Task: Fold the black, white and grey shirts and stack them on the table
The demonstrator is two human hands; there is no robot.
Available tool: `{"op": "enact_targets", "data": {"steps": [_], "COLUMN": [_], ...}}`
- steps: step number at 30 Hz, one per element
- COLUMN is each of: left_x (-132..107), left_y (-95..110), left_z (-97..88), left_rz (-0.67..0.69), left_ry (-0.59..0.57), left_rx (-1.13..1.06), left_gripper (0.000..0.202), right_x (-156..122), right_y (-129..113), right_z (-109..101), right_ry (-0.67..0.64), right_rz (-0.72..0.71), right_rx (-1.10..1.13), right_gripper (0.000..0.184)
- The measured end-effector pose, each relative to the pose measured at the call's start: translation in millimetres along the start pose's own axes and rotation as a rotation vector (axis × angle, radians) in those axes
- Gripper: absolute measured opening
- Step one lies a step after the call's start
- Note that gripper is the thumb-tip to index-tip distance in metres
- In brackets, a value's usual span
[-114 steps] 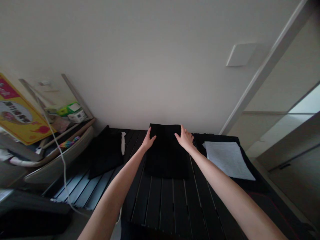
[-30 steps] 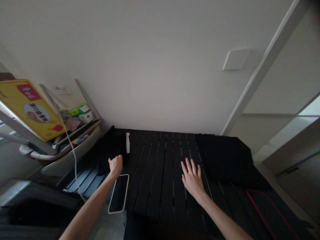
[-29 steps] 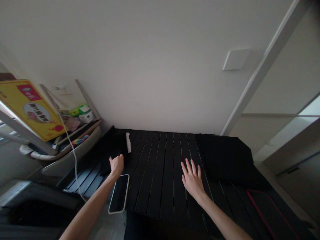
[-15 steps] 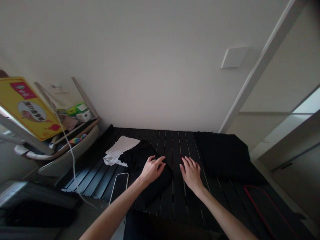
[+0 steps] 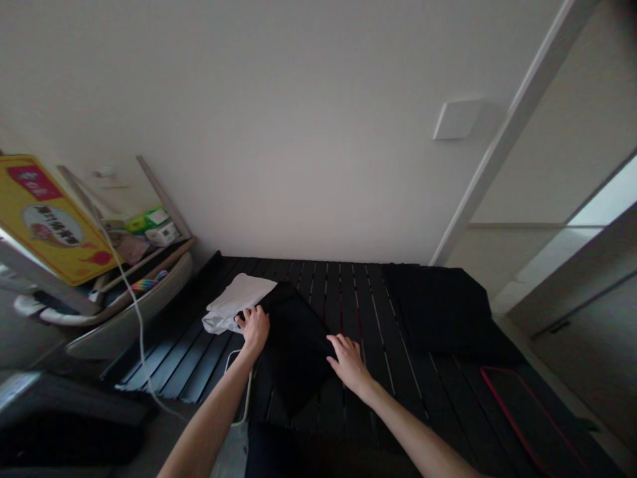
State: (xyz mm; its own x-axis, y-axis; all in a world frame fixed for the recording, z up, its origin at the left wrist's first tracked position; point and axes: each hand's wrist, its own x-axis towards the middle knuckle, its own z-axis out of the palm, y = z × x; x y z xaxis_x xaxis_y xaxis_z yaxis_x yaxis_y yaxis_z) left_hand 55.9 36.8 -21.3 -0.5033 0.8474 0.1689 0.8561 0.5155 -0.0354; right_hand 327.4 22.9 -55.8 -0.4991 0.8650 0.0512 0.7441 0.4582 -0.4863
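A folded black cloth (image 5: 296, 345), perhaps a garment, lies on a black slatted surface (image 5: 365, 299) in front of me. My left hand (image 5: 255, 330) is closed on its left edge, fingers curled down, beside a crumpled white cloth (image 5: 239, 297). At the right corner of the black cloth, my right hand (image 5: 347, 362) has its thumb and fingers on the edge and is closed on it. Part of the black cloth's left side is hidden by my left hand. The white cloth lies partly under the black one.
Another folded black cloth (image 5: 442, 309) lies at the right. A red-edged dark tablet-like object (image 5: 527, 411) is at the front right. A phone (image 5: 239, 415) sits partly behind my left forearm. A white cable (image 5: 141, 332) hangs at the left, near a cart with a yellow box (image 5: 54, 219).
My left hand has moved left to the black cloth's left edge. My right hand has moved left and down from the bare slats onto its right corner. The view has shifted slightly.
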Motion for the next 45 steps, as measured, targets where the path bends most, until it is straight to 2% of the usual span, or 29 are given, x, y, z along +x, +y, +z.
{"op": "enact_targets", "data": {"steps": [4,7,9,11,14,16,18,20,22,24,26,28,30,32,33,35,37,38,42,45], "left_x": [-9,-36,-60,-83,-109,-116,-112,-100,-80,-58,-37,-21,-10,-5,-4,-3,-6,-10,-38,-65], "left_y": [6,29,48,66,86,93,95,92,82,65,45,24,7,-4,-7,-11,-10,-9,5,23], "left_z": [-17.2,-33.2,-45.6,-58.3,-72.0,-72.2,-62.6,-44.2,-21.0,2.0,21.3,35.3,44.0,47.8,47.9,45.2,39.5,36.0,23.6,17.8], "left_rz": [0.180,0.395,0.558,0.757,1.054,1.121,1.021,0.800,0.561,0.362,0.245,0.181,0.120,0.045,0.004,-0.072,-0.067,-0.011,0.343,0.393], "left_ry": [0.062,0.103,0.076,-0.042,-0.301,-0.401,-0.360,-0.214,-0.082,-0.037,-0.054,-0.082,-0.092,-0.081,-0.066,-0.044,-0.045,-0.060,-0.193,-0.257], "left_rx": [-0.136,-0.353,-0.511,-0.642,-0.784,-0.877,-0.948,-0.909,-0.727,-0.479,-0.292,-0.181,-0.121,-0.082,-0.065,-0.038,-0.047,-0.077,-0.354,-0.522], "left_gripper": [0.027,0.023,0.020,0.020,0.029,0.031,0.031,0.033,0.033,0.038,0.044,0.048,0.052,0.056,0.057,0.059,0.056,0.053,0.045,0.055], "right_x": [3,4,7,12,16,14,6,-4,-12,-17,-18,-18,-17,-17,-16,-14,-9,-7,5,9], "right_y": [-1,11,26,45,66,71,69,64,58,54,51,46,42,37,34,30,27,24,11,0], "right_z": [-5,-27,-45,-64,-82,-84,-77,-66,-55,-49,-49,-51,-51,-47,-44,-37,-31,-29,-35,-51], "right_ry": [0.107,0.239,0.322,0.387,0.426,0.362,0.227,0.076,-0.039,-0.101,-0.128,-0.144,-0.150,-0.129,-0.104,-0.028,0.072,0.127,0.289,0.360], "right_rz": [0.009,0.014,0.073,0.164,0.271,0.291,0.272,0.227,0.196,0.188,0.183,0.168,0.126,0.078,0.069,0.081,0.098,0.098,0.038,0.017], "right_rx": [-0.040,-0.112,-0.153,-0.151,-0.054,0.008,-0.020,-0.122,-0.219,-0.257,-0.254,-0.239,-0.222,-0.209,-0.206,-0.201,-0.170,-0.136,0.060,0.154], "right_gripper": [0.047,0.045,0.046,0.046,0.039,0.037,0.042,0.052,0.056,0.053,0.052,0.061,0.075,0.080,0.075,0.049,0.028,0.026,0.032,0.039]}}
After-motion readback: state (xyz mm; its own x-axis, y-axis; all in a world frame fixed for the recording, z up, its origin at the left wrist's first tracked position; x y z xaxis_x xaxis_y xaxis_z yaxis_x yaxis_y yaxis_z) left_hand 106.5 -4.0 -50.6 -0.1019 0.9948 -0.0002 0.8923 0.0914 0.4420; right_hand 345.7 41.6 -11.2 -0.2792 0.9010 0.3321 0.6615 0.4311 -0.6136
